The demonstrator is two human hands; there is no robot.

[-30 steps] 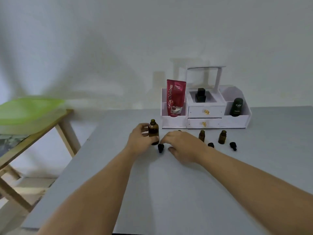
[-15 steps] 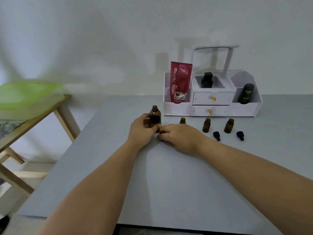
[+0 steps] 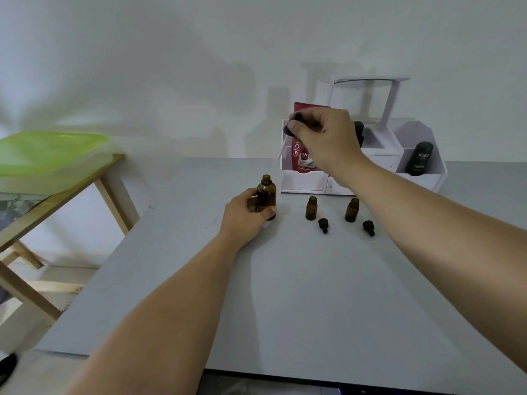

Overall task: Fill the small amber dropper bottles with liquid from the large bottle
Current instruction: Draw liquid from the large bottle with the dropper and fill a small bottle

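The large amber bottle [image 3: 267, 194] stands uncapped on the grey table [image 3: 299, 295], and my left hand [image 3: 245, 215] grips its lower body. My right hand [image 3: 325, 135] is raised above and to the right of it, pinching a black dropper top [image 3: 293, 124]. The dropper's clear glass pipette [image 3: 279, 156] slants down to the left. Two small amber bottles [image 3: 311, 208] [image 3: 352, 210] stand open to the right of the large bottle. A black dropper cap [image 3: 323, 225] [image 3: 368, 227] lies in front of each.
A white drawer organiser [image 3: 425, 181] stands against the wall with a red tube [image 3: 304, 159], a black jar [image 3: 358, 132] and a dark Kahf bottle [image 3: 419, 158] in it. A wooden side table [image 3: 85, 183] with a green lid [image 3: 48, 151] stands to the left.
My right hand has picked the dropper up from the table beside the large bottle and lifted it high. My left hand stays on the large bottle. The view tilted down.
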